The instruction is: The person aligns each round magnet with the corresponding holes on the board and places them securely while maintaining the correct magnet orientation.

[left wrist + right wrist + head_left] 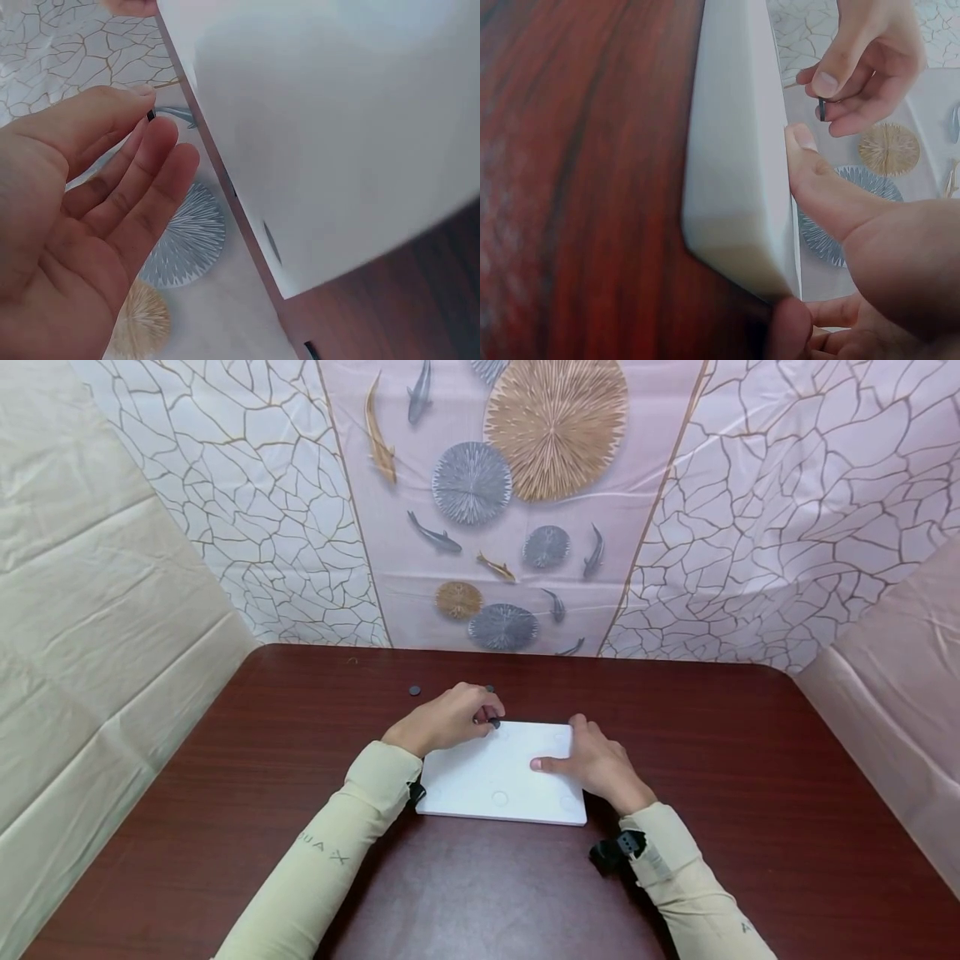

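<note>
A white rectangular board (480, 777) with faint round marks on its top lies on the table. My left hand (450, 718) pinches a small dark disc (494, 722) between thumb and fingertips, over the board's far edge. In the left wrist view the pinched disc (151, 115) shows edge-on, its other fingers loosely bent. My right hand (600, 760) grips the board's right side, thumb on the top face and fingers at the edge. The right wrist view shows the board's thick side (731, 172). A thin dark shape (272, 241) shows on the board near one corner.
On the dark red wooden table (225, 810), a loose dark disc (415, 691) lies beyond my left hand. Another disc (489, 688) lies just behind the fingers, partly hidden. A patterned cloth (480, 560) hangs behind the table's far edge, with plain cloth at both sides.
</note>
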{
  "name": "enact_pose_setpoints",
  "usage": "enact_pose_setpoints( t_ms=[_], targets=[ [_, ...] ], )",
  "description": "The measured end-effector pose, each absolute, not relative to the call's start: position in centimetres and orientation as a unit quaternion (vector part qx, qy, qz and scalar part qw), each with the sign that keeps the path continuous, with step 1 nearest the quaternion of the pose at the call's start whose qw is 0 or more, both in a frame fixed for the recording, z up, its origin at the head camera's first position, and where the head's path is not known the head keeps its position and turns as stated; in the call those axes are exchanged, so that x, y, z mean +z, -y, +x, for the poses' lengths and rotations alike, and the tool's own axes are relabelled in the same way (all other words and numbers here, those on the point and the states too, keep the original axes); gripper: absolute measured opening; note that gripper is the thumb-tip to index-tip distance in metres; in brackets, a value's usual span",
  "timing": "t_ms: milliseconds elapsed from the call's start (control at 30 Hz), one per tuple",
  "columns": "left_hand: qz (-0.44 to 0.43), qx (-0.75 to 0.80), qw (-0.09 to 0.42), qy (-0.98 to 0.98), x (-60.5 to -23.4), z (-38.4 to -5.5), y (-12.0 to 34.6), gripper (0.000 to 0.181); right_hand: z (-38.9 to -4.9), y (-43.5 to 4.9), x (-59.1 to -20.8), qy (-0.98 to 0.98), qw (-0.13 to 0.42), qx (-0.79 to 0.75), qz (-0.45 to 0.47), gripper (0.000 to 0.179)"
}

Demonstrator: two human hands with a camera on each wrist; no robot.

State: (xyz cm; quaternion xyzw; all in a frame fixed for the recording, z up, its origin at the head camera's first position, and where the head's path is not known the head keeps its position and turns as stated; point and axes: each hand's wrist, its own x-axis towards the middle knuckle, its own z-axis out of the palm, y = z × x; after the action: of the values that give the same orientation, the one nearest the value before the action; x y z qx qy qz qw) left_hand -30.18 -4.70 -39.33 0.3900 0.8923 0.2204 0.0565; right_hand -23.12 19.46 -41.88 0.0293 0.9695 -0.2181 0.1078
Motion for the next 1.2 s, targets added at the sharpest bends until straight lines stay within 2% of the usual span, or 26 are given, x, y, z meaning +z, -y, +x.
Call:
enact_pose_setpoints(
  t_ms=[367, 1200],
  targets=[
    [0.359, 0.221, 0.095, -0.902, -39.7, -30.1, 4.0, 0.022, -23.0, -19.2, -42.0, -0.969, 0.109, -0.219, 0.029, 0.097],
    [0.378, 0.216, 0.079, -0.897, -39.5, -30.3, 3.0, 0.018, -23.2, -19.6, -41.9, -0.97, 0.106, -0.217, 0.024, 0.097]
  ],
)
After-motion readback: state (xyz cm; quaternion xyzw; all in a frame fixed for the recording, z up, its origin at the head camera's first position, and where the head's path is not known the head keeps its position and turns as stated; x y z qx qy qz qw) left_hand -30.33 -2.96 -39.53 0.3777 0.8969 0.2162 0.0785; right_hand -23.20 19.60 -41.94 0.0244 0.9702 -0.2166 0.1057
